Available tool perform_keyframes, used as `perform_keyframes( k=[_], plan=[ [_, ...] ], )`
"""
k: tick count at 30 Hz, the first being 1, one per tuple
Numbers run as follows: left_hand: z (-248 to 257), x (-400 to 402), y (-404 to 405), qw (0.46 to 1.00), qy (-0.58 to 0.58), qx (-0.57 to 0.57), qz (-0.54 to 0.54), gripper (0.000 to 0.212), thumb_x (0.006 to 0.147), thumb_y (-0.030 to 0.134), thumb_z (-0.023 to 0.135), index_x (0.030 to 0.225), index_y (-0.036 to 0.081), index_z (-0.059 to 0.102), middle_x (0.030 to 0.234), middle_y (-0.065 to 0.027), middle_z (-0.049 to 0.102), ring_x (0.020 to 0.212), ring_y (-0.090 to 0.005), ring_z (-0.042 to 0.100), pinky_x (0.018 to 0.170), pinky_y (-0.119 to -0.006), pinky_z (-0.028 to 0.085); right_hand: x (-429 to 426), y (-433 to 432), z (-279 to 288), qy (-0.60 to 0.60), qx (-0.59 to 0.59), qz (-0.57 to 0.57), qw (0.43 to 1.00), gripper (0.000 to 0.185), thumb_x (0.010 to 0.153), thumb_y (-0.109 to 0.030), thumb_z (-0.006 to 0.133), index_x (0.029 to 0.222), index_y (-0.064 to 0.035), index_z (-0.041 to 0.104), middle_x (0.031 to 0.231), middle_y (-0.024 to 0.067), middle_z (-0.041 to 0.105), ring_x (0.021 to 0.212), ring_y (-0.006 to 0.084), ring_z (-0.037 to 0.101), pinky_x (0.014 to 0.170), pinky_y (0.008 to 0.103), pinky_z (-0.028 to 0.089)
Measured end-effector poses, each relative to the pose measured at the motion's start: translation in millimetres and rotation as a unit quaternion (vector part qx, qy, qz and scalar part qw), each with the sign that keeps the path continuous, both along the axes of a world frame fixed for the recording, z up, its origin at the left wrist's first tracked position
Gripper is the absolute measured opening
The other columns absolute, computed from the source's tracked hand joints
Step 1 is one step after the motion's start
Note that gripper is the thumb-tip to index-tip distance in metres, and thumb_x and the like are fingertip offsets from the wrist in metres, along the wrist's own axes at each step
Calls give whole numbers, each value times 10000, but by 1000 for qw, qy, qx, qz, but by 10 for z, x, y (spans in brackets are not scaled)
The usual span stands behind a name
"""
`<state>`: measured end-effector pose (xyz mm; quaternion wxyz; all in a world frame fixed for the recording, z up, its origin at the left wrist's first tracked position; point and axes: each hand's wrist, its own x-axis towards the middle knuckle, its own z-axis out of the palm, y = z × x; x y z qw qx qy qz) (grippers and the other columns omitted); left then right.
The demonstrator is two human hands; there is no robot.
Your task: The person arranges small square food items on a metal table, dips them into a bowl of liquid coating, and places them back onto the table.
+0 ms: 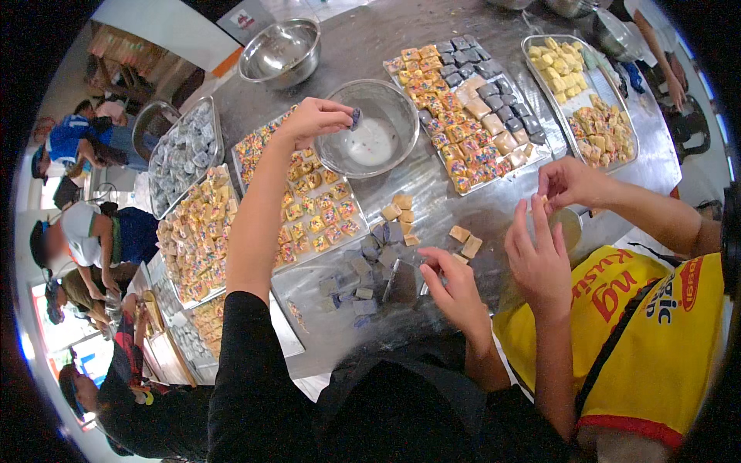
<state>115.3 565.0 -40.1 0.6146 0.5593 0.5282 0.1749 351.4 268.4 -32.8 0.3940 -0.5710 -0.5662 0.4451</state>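
Observation:
My left hand (312,122) pinches a small dark purple piece (355,118) above the left part of a steel bowl (412,144) that holds some white liquid (370,143). My right hand (454,286) is low over the steel table, its thumb and index finger apart; part of it hides what lies beneath, and a flat metal scraper (399,282) lies beside its fingertips. Left of that hand is a loose heap of purple-grey cut squares (363,266), with tan squares (405,215) just behind them. A few more tan squares (472,246) lie near the hand's right side.
Trays of sprinkle-topped yellow pieces (330,217) and of mixed yellow and purple pieces (474,121) flank the bowl. Another steel bowl (281,55) stands behind. At the right, a co-worker in a yellow apron (631,324) works with both hands close to my right hand. Other people stand at the left.

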Motion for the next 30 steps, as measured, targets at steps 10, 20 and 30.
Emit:
perform_keyframes(
  k=[10,20,30],
  plan=[
    [230,224,35,976,201,22,-76,249,718,227,719,663,-6,655,575,-25,581,481,-81,516,416,-205,365,-42,-109,-1,0,-8,8,1000,243,853,-77,570,1089,-21,578,791,94,594,670,166,555,575,270,439],
    [219,473,212,931,349,-16,-105,279,655,284,748,661,26,639,641,-54,603,513,-129,577,456,-253,502,-11,-180,-76,3,0,17,1000,257,852,-91,571,1095,-8,573,770,92,570,660,170,534,573,279,436],
    [-24,546,506,843,467,-193,-188,356,664,322,782,816,35,636,785,-79,638,596,-160,608,516,-250,530,35,-215,-102,-17,-7,38,999,270,862,-125,565,1108,-13,568,807,94,575,692,193,554,585,290,449]
  ],
)
